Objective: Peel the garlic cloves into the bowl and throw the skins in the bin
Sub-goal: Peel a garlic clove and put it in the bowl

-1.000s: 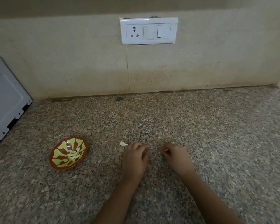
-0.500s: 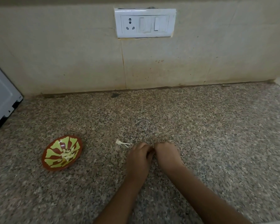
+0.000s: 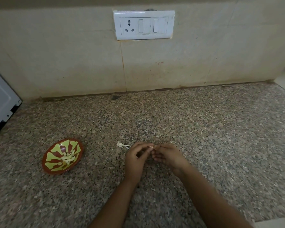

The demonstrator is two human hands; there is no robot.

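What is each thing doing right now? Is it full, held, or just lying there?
Bowl, upright on the counter, peeled cloves inside.
Clove, pinched between both hands' fingertips.
Left hand, pinching the clove.
Right hand, pinching the clove.
Skin scrap, lying loose on the counter.
Socket, nothing plugged in.

1 head-worn view looks forward and down, close over the countertop (image 3: 220, 129), facing the tiled wall (image 3: 56, 55).

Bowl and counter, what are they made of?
The bowl looks like glazed pottery, or maybe plastic: shiny, with yellow shapes painted on red-brown. The counter looks like polished granite: smooth stone speckled brown, grey and black.
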